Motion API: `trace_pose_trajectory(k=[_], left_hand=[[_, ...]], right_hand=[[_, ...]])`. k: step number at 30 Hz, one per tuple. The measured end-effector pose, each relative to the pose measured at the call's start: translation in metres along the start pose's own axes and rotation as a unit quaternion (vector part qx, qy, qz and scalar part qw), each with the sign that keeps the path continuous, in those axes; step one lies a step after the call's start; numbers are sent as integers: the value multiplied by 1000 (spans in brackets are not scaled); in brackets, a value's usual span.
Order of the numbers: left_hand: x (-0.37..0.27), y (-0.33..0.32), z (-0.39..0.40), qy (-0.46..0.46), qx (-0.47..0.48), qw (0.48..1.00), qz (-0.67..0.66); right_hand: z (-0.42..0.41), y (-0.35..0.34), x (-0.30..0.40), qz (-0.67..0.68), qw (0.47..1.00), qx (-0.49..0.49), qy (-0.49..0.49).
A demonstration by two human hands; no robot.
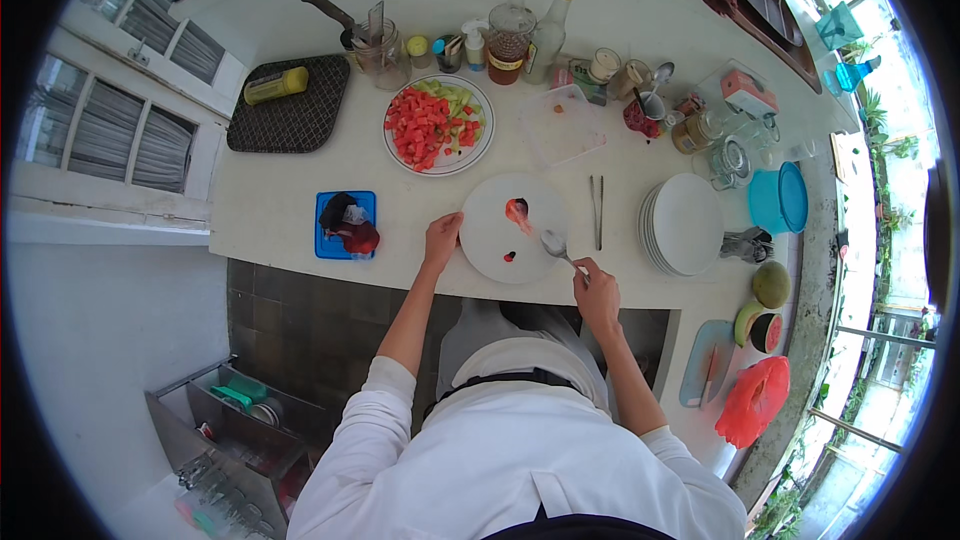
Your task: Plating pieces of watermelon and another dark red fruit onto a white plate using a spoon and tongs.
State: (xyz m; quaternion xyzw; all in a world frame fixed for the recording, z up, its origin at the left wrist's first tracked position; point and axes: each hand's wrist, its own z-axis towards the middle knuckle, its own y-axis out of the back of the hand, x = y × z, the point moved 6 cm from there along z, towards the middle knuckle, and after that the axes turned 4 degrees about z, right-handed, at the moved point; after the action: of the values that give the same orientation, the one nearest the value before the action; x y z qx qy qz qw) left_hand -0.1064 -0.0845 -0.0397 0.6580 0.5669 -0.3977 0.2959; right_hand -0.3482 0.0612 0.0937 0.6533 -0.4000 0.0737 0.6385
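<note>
In front of me a white plate lies near the worktop's front edge. My left hand holds its left rim. A metal spoon is in my right hand, its bowl over the plate's right side. On the plate sits a dark and red piece with a wet reddish smear below it. Closer to me lies a smaller red and black bit; what both are cannot be made out. Metal tongs lie to the right. Behind, a round plate carries red and pale green fruit cubes.
A blue tray with dark and red items lies left. Stacked plates, a blue container and cut fruit stand right. Bottles and jars line the back. An open drawer juts out at lower left.
</note>
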Motion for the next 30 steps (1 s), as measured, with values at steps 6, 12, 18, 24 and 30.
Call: trace_pose_trajectory(k=[6, 12, 18, 24, 30], left_hand=[[17, -10, -44, 49, -13, 999, 0], [25, -52, -120, 195, 44, 975, 96], [50, -57, -126, 285, 226, 925, 107], [11, -8, -70, 77, 76, 933, 344], [-10, -2, -17, 10, -63, 994, 93]], right_hand=[[-13, -19, -45, 168, 979, -50, -101], [9, -49, -53, 206, 971, -114, -49], [64, -30, -25, 208, 975, -50, 50], [62, -4, -21, 201, 965, -103, 134], [3, -40, -57, 265, 956, -108, -59]])
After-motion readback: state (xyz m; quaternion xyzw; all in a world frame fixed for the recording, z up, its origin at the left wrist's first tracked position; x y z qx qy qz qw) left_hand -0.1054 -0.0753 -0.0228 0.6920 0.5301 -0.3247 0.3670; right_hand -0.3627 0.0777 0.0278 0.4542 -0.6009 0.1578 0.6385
